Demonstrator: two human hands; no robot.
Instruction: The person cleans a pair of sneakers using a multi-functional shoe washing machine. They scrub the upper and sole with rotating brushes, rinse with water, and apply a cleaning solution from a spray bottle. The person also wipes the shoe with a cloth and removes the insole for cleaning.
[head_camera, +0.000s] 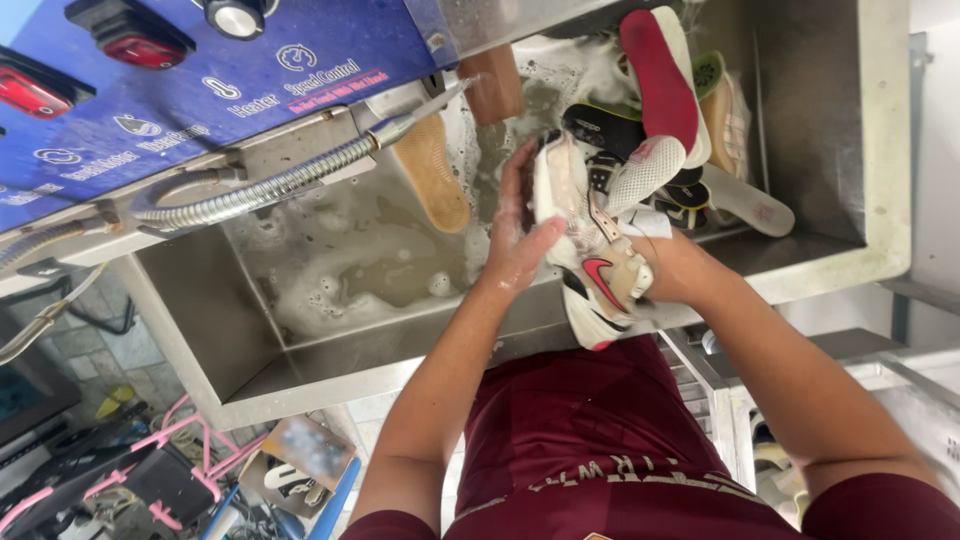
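Both bare arms reach forward from a maroon shirt over the near rim of a stainless steel sink, and between them they hold a white sneaker with a red swoosh-shaped mark on its side, just above the sink's near edge and right of the soapy water. The left hand is lathered with foam and lies flat against the sneaker's left side, its fingers pressed together and stretched up along the shoe toward the far end, the thumb crossing over onto the upper. The right hand comes in from the right with the wrist bent, clasping the shoe's heel end; its fingers are mostly hidden behind the shoe, so whether they are spread or closed together cannot be told. The sneaker lies lengthwise away from the person, tilted on its side. In the sink's far right corner sits a heap of shoes and insoles, topped by a red insole standing on edge (a black one lies beside it). A tan insole rests in the murky, foamy water to the left, just under the nozzle of a flexible metal hose. Above that, at far left, runs a blue control panel with red switches and a knob.
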